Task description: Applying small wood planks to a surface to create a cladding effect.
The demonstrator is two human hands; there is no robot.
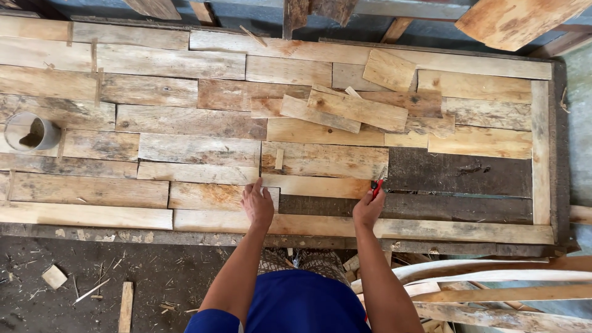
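Item: short pale plank [317, 186], laid in the panel of boards [185, 120]. Your left hand [258, 203] lies flat, fingers loosely spread, at the plank's left end. Your right hand [369, 208] pinches a red pencil [376, 187] at the plank's right end.

Ahead of our left hand [258, 205] and right hand [368, 208] the fitted boards lie flat, so we could slide across them freely. Farther up, a heap of loose planks [345, 108] stands proud of the surface and blocks that path. A grey cup [31, 131] sits far left. The dark gap [459, 176] right of our right hand lies open.
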